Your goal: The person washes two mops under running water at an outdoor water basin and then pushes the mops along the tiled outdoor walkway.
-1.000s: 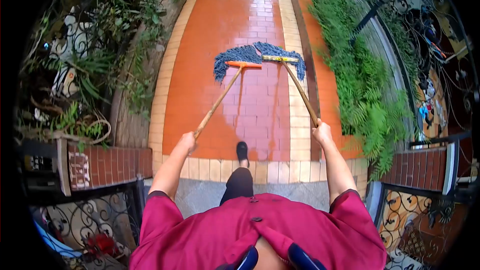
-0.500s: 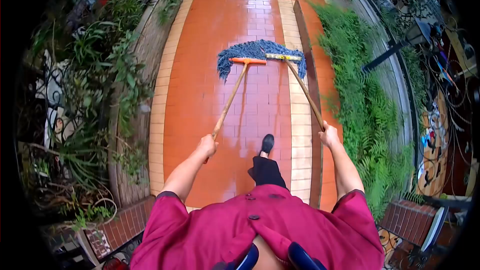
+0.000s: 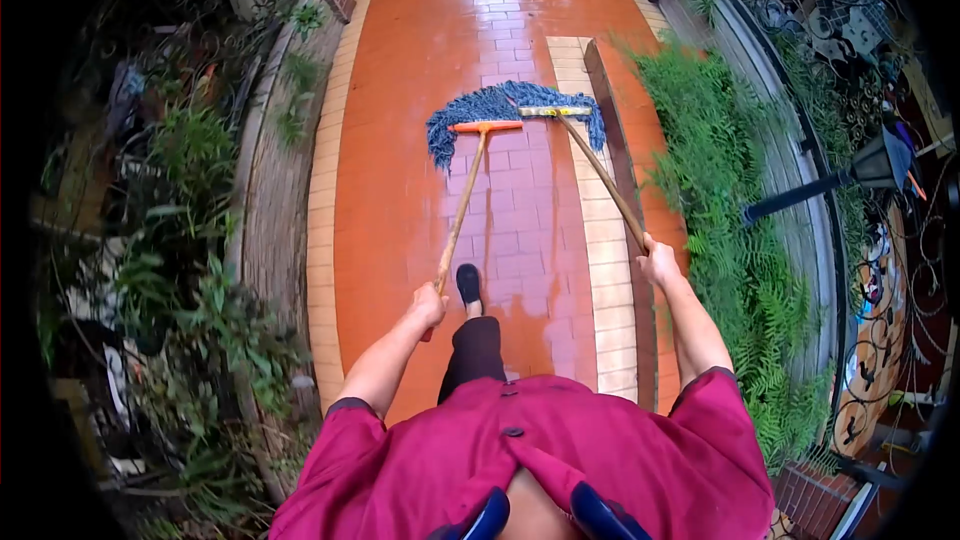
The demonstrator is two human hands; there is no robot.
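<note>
My left hand (image 3: 430, 306) is wrapped round the wooden handle of an orange-headed mop (image 3: 486, 127), which slants forward along the floor. In my right hand (image 3: 658, 262) is the handle of a second mop (image 3: 556, 112), whose head is pale with yellow marks. The two heads lie side by side, almost touching. Blue mop yarn (image 3: 490, 100) spreads in an arc ahead of both on the wet tiles; where one mop's strands end and the other's begin I cannot tell.
The wet orange tiled path (image 3: 400, 180) runs ahead. Along its right lies a raised edge (image 3: 625, 170) beside green ferns (image 3: 705, 170). A lamp post (image 3: 800, 198) leans into view at the right. A wooden border (image 3: 275, 170) and plants (image 3: 215, 340) line the left.
I have stepped forward: my other foot now shows, further left, and the path's borders have slid towards me. Both mops keep nearly the same place before me, still gripped.
</note>
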